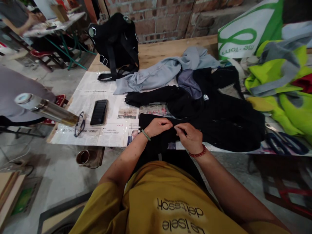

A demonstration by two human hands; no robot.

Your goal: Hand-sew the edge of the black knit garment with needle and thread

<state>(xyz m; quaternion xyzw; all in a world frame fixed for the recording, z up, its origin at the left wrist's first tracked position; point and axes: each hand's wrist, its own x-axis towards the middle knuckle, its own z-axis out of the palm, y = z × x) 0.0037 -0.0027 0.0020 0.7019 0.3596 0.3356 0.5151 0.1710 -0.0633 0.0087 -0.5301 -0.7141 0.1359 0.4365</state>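
Note:
My left hand (158, 127), a green bead bracelet at its wrist, is closed in a pinch. Just to its right, my right hand (191, 136) is pinched too, with a red bead bracelet below it. The two sets of fingertips almost meet above a black garment (226, 118) spread over the table's front part. Whatever lies between the fingers is too small to make out. Beyond the black garment stretches a light grey piece of clothing (153, 74). Large scissors (284, 140) with dark handles lie right of the black garment.
On the newspaper-covered table (113, 113) are a phone (98, 112), glasses (80, 124) and a tilted-looking thermos (52, 112). A black bag (119, 45) stands behind. Yellow-green clothes (285, 71) and a shopping bag (237, 37) crowd the right. A cup (84, 158) sits below the front edge.

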